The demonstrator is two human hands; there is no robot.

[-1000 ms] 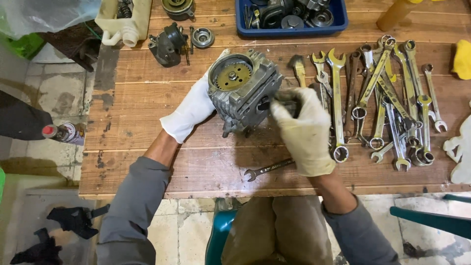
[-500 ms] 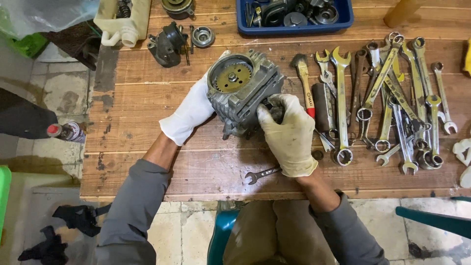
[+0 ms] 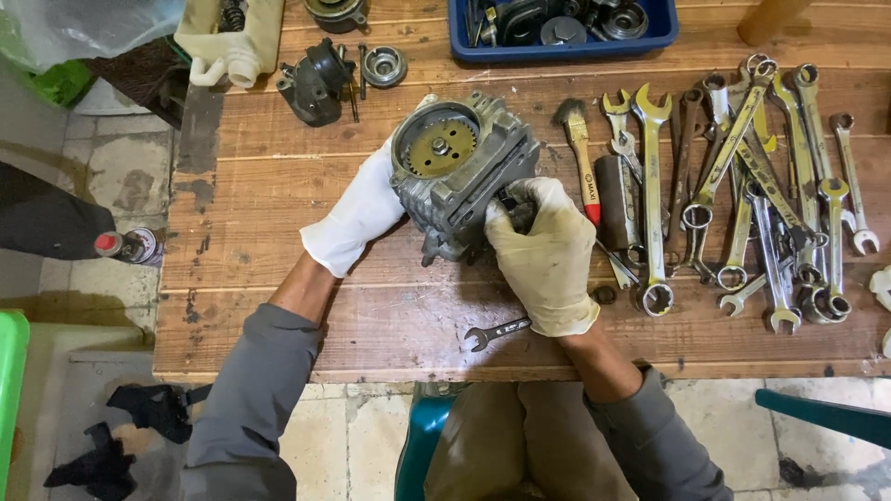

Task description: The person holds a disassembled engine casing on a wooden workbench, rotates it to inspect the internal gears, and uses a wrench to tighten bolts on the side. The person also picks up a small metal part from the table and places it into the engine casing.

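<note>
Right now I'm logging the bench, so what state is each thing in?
Engine part: tilted on the table, gear face up, held in both hands.
Left hand: gloved, supporting the part's left side.
Right hand: gloved, closed against the part's right side.
Small wrench: lying flat, untouched.
Brush: lying flat.
Wrenches: piled loosely, overlapping.
Blue tray: filled with parts.

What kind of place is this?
Likely a small engine repair workshop: a wooden bench bears a row of spanners, a blue tray of metal parts, and gloved hands hold an engine part.
</note>
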